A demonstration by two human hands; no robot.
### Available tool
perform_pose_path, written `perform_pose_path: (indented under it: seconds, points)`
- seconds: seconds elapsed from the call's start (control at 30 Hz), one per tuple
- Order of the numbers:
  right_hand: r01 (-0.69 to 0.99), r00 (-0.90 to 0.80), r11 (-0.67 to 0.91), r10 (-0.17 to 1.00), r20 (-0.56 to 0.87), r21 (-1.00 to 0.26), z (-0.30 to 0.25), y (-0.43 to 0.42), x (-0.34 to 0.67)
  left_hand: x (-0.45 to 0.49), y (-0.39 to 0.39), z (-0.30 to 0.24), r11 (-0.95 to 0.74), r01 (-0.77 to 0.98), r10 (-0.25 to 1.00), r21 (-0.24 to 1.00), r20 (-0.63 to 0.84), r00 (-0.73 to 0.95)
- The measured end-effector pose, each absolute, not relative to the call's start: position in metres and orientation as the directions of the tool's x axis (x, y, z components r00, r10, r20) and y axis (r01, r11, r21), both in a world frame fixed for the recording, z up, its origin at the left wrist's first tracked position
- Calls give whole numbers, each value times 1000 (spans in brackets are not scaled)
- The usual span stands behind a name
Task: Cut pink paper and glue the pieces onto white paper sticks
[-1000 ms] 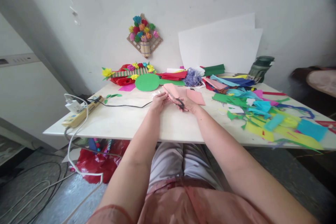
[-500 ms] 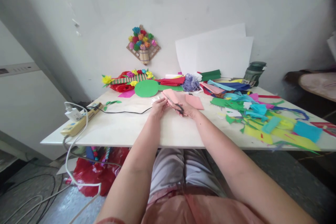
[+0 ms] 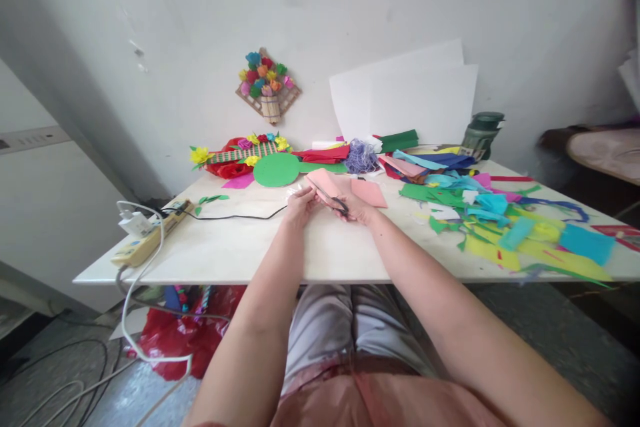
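Near the middle of the table, my left hand (image 3: 301,204) is closed on the lower left edge of a piece of pink paper (image 3: 324,181). My right hand (image 3: 357,209) grips a pair of scissors (image 3: 342,207) with dark handles, the blades lying against the pink paper and pointing up to the left. How far the blades are apart is too small to make out. Just behind my right hand another pink sheet (image 3: 369,193) lies on the table. A round green piece (image 3: 276,170) lies beyond my left hand.
A power strip (image 3: 150,237) with cables sits at the left table edge. Colourful paper scraps (image 3: 500,220) spread over the right side, with a dark green bottle (image 3: 483,135) behind them. Purple yarn (image 3: 362,157) and a flower-decorated piece (image 3: 245,150) lie along the back.
The whole view has shifted slightly, with background things a little further left. Both hands keep nearly the same hold on the paper and scissors.
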State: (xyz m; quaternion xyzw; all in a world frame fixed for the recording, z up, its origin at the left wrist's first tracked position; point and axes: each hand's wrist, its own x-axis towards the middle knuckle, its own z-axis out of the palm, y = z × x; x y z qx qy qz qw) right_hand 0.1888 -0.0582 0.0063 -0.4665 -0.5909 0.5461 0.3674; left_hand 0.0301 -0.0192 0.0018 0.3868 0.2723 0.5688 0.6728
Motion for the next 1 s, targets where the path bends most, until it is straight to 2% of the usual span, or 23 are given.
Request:
perform_pose_path:
  seconds: [0.3,0.67,0.83,1.0]
  points:
    - [174,-252,-77,960,-120,-982,19,-71,184,30,-20,2,32,-549,973,835,99,208]
    - [133,-281,-80,953,-115,-988,29,-78,182,30,-18,2,35,-533,971,845,97,217]
    - [94,-265,-127,953,-147,-987,30,-78,181,29,-15,1,41,-533,979,845,72,191]
    - [117,-255,-84,960,-112,-990,29,-79,181,27,-13,1,30,-552,989,833,56,139]
